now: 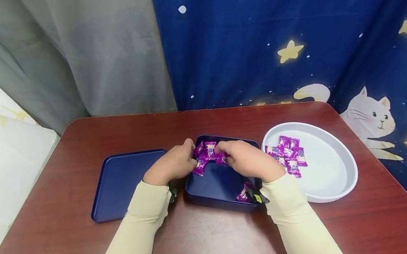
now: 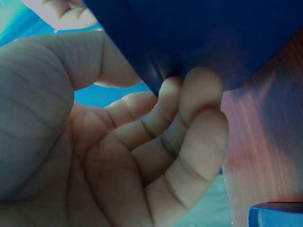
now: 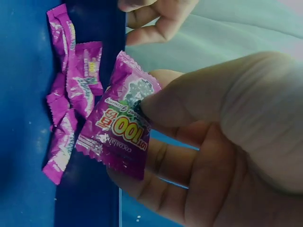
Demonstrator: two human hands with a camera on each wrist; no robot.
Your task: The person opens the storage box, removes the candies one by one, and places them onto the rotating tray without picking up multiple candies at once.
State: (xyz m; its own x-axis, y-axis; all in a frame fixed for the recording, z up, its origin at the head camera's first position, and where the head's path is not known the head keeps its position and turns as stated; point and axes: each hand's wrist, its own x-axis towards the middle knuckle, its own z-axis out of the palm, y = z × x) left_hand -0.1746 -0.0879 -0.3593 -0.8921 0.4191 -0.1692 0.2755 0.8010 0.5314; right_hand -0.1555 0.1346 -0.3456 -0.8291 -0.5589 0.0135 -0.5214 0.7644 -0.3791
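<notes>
A dark blue rectangular box (image 1: 213,188) stands in the middle of the table. My left hand (image 1: 173,163) is at its left side; in the left wrist view the thumb goes over the rim and curled fingers press the box wall (image 2: 203,33) from outside. Over the box's far part, my right hand (image 1: 249,160) pinches a purple candy packet (image 3: 118,123) between thumb and fingers. Several more purple candies (image 1: 210,149) lie along the box's far left end. Another candy (image 1: 243,195) sits in its near right corner, partly behind the right wrist.
A round white tray (image 1: 327,172) with a cluster of purple candies (image 1: 290,153) stands right of the box, partly behind the right arm. Left of the box lies a flat blue lid (image 1: 124,185). Grey and blue curtains (image 1: 225,50) hang behind the brown table (image 1: 215,241).
</notes>
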